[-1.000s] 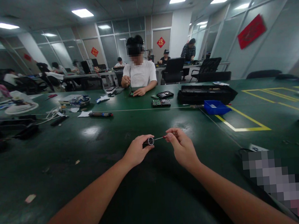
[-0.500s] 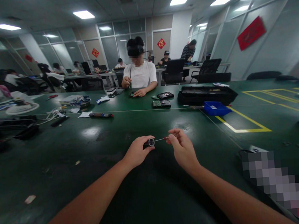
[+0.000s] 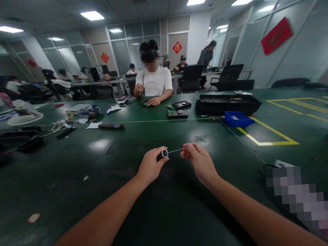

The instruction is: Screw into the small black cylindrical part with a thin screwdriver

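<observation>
My left hand (image 3: 150,165) is closed around a small black cylinder with a silver ring end (image 3: 164,153), held just above the green table (image 3: 105,173). My right hand (image 3: 199,161) pinches the red handle of a thin screwdriver (image 3: 175,151), whose metal shaft points left into the cylinder's end. Both hands hover at the middle of the table, a short gap between them bridged by the shaft.
A person in a white shirt (image 3: 153,82) sits across the table, working. Near them lie circuit boards (image 3: 177,113), a long black case (image 3: 226,103) and a blue bin (image 3: 237,118). Cables and tools (image 3: 67,125) clutter the far left. Yellow tape lines (image 3: 266,130) mark the right.
Both hands have risen slightly together, keeping the screwdriver tip in the cylinder. The view shifted a little.
</observation>
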Available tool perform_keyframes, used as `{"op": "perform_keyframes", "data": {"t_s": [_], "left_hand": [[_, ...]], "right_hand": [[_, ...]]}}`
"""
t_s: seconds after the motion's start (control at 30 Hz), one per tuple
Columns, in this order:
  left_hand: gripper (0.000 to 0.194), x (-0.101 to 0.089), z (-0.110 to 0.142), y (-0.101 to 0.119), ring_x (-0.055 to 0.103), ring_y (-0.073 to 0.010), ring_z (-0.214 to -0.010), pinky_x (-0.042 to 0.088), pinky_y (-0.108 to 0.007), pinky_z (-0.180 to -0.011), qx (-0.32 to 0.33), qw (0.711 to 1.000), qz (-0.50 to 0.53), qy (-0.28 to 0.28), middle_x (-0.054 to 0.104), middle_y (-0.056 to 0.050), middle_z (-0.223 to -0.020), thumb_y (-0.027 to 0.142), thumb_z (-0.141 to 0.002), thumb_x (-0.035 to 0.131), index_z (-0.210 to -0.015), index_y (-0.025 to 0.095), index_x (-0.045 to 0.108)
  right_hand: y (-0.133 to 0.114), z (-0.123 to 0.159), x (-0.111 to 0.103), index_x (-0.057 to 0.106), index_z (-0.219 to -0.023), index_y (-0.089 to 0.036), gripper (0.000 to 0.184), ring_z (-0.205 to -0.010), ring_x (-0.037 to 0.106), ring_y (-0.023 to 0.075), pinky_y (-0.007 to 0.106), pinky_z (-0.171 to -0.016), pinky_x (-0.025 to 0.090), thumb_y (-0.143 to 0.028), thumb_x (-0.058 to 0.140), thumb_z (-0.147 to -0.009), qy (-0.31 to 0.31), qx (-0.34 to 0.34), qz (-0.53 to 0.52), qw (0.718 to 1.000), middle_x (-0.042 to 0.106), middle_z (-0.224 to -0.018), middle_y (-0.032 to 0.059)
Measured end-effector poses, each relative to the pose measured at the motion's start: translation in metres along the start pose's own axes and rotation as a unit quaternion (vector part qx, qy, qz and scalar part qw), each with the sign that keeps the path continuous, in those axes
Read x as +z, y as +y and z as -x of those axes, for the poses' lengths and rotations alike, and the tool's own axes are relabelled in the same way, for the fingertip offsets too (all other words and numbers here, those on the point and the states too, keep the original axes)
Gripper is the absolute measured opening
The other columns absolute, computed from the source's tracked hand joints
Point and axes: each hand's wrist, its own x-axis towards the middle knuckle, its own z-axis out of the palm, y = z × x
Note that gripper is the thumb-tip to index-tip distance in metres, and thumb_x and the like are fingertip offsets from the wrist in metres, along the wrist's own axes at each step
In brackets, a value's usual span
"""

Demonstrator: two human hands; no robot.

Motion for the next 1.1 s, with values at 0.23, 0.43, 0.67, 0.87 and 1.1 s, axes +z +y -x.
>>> {"op": "perform_keyframes", "data": {"t_s": [0.23, 0.43, 0.67, 0.87, 1.1], "left_hand": [[0.033, -0.009, -0.005, 0.000, 0.057, -0.0231, -0.114, 0.035, -0.046, -0.105, 0.072, 0.994, -0.074, -0.033, 0.066, -0.002, -0.119, 0.025, -0.086, 0.067, -0.119, 0.029, 0.063], [0.036, -0.006, -0.003, -0.002, 0.058, -0.0226, -0.109, 0.038, -0.043, -0.099, 0.054, 0.994, -0.075, -0.051, 0.067, -0.002, -0.117, 0.026, -0.085, 0.068, -0.121, 0.029, 0.062], [0.039, -0.005, -0.003, -0.004, 0.058, -0.0215, -0.107, 0.039, -0.040, -0.098, 0.057, 0.995, -0.058, -0.049, 0.067, -0.002, -0.114, 0.026, -0.084, 0.070, -0.122, 0.029, 0.061], [0.039, -0.008, -0.002, 0.001, 0.058, -0.0227, -0.107, 0.040, -0.041, -0.097, 0.054, 0.995, -0.054, -0.056, 0.067, -0.003, -0.114, 0.028, -0.084, 0.069, -0.122, 0.028, 0.061], [0.038, -0.007, -0.001, -0.001, 0.058, -0.0228, -0.107, 0.040, -0.040, -0.098, 0.050, 0.996, -0.047, -0.055, 0.067, -0.003, -0.114, 0.028, -0.084, 0.069, -0.121, 0.027, 0.062]], "right_hand": [[0.000, -0.008, -0.005, 0.063, -0.077, -0.020, 0.015, -0.061, 0.058, 0.0137, 0.033, -0.070, 0.056, -0.032, 0.061, -0.086, 0.041, 0.123, -0.126, 0.984, 0.060, -0.067, 0.0009], [-0.001, -0.010, -0.007, 0.064, -0.082, -0.021, 0.017, -0.067, 0.060, 0.0145, 0.032, -0.071, 0.055, -0.038, 0.065, -0.083, 0.057, 0.045, -0.049, 0.996, 0.063, -0.076, 0.0012], [0.000, -0.005, -0.006, 0.062, -0.092, -0.021, 0.031, -0.075, 0.063, 0.0174, 0.034, -0.075, 0.051, -0.050, 0.059, -0.086, 0.022, -0.046, 0.071, 0.996, 0.066, -0.082, 0.0028], [-0.010, 0.002, -0.005, 0.060, -0.096, -0.019, 0.033, -0.077, 0.064, 0.0188, 0.036, -0.076, 0.049, -0.050, 0.052, -0.091, -0.001, -0.089, 0.179, 0.980, 0.067, -0.082, 0.0047], [-0.029, 0.011, -0.001, 0.062, -0.082, -0.020, 0.035, -0.067, 0.063, 0.0185, 0.031, -0.063, 0.046, -0.054, 0.056, -0.088, -0.012, -0.114, 0.286, 0.951, 0.069, -0.074, 0.0049]]}}
